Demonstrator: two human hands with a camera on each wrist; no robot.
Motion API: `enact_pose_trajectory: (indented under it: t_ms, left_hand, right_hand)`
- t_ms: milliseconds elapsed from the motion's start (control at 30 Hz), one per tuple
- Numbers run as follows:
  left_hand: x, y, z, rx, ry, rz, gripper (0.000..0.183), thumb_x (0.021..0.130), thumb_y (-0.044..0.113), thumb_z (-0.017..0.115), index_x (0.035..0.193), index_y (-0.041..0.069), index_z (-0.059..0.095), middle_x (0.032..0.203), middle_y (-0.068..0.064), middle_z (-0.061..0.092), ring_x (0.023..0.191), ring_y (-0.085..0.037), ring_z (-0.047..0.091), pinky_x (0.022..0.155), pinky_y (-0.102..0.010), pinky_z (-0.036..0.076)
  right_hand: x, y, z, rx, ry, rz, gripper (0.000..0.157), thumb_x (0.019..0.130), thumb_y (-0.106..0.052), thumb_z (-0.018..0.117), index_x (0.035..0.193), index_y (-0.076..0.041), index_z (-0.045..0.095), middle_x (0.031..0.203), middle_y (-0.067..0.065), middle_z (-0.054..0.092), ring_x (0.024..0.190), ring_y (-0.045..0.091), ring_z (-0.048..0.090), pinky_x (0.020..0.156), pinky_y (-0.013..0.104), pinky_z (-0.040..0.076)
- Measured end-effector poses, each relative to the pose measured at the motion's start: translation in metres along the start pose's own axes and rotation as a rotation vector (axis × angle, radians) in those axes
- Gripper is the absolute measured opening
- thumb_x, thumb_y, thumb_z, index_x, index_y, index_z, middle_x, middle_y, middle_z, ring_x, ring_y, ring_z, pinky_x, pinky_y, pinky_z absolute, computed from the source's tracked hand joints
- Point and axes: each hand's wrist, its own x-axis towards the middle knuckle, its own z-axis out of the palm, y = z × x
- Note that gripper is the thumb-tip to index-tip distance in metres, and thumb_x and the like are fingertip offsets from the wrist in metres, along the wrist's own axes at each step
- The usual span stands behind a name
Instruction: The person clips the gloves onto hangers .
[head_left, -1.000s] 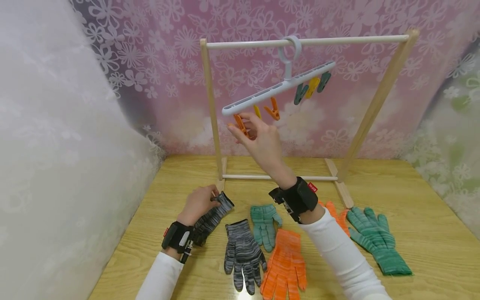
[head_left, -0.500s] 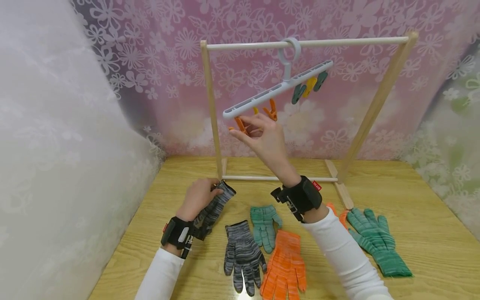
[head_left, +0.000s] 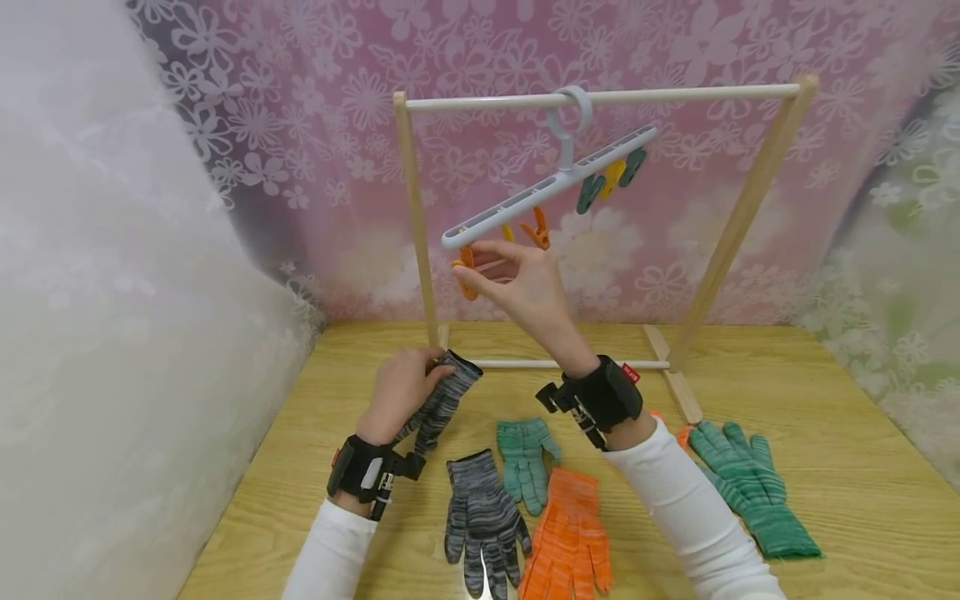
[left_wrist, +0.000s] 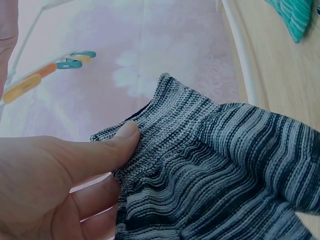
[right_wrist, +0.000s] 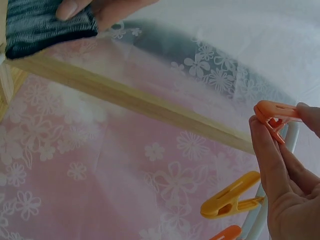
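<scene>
My left hand (head_left: 402, 390) pinches the cuff of a grey-and-black striped knit glove (left_wrist: 200, 160) between thumb and fingers, and the glove's finger end hangs down over the table. Higher up, my right hand (head_left: 528, 287) grips an orange clothespin (right_wrist: 277, 112) at the lower left end of a pale blue hanger (head_left: 551, 185). The hanger tilts, its left end low, and hooks over the white bar (head_left: 675, 96) of a wooden rack. A yellow clothespin (right_wrist: 230, 195) and another orange clothespin (head_left: 537, 229) hang just right of that hand.
Green and yellow clothespins (head_left: 611, 177) hang at the hanger's raised right end. On the table lie a second grey glove (head_left: 483, 525), an orange glove (head_left: 570, 533), a small green glove (head_left: 525, 462) and a larger green glove (head_left: 757, 487) partly over another orange piece. Wooden posts (head_left: 738, 225) flank the hanger.
My left hand has raised the grey glove up and slightly right, off the table. My right hand stays on the orange clothespin, and the hanger's left end has dipped slightly.
</scene>
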Motion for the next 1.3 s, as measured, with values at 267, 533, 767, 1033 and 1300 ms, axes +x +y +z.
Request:
enact_pose_trajectory:
  t_ms: [267,533,767,1033,1300]
  left_hand:
    - [-0.001,0.005,-0.002,-0.114,0.100,0.018,0.027,0.098,0.026,0.069,0.118,0.010,0.075,0.076,-0.007,0.070,0.061,-0.021,0.064,0.049,-0.029,0.044]
    - [0.004,0.015,-0.014,-0.216,0.210,0.066,0.022,0.102,0.025,0.063,0.100,0.005,0.073,0.077,-0.012,0.071,0.078,-0.030,0.072,0.062,-0.042,0.057]
    - [0.005,0.019,-0.021,-0.299,0.253,0.107,0.021,0.100,0.022,0.066,0.117,0.011,0.071,0.088,-0.010,0.075,0.075,-0.026,0.072,0.067,-0.041,0.060]
    - [0.005,0.026,-0.030,-0.403,0.294,0.112,0.020,0.101,0.020,0.066,0.116,0.007,0.071,0.100,-0.013,0.074,0.088,-0.030,0.074,0.071,-0.042,0.062]
    - [0.006,0.035,-0.036,-0.486,0.344,0.117,0.022,0.100,0.019,0.067,0.116,0.005,0.072,0.094,-0.013,0.074,0.088,-0.030,0.075,0.069,-0.041,0.063]
  right_hand:
    - [0.000,-0.003,0.000,0.088,-0.026,0.071,0.039,0.091,-0.019,0.078,0.125,-0.003,0.069,0.115,0.013,0.072,0.095,0.023,0.073,0.084,0.033,0.059]
    - [0.002,-0.006,0.001,0.121,-0.019,0.078,0.034,0.092,-0.018,0.077,0.122,-0.003,0.071,0.113,0.013,0.074,0.097,0.022,0.072,0.086,0.033,0.059]
    - [0.001,-0.005,0.004,0.171,-0.014,0.080,0.030,0.093,-0.019,0.077,0.118,-0.005,0.072,0.110,0.012,0.075,0.096,0.021,0.074,0.081,0.032,0.061]
    - [0.002,-0.004,0.007,0.269,0.018,0.051,0.023,0.093,-0.012,0.076,0.113,-0.001,0.073,0.105,0.014,0.076,0.095,0.020,0.074,0.080,0.038,0.062]
    - [0.003,-0.005,0.008,0.295,0.045,0.051,0.021,0.093,-0.012,0.075,0.110,-0.001,0.074,0.103,0.013,0.076,0.095,0.018,0.074,0.079,0.038,0.062]
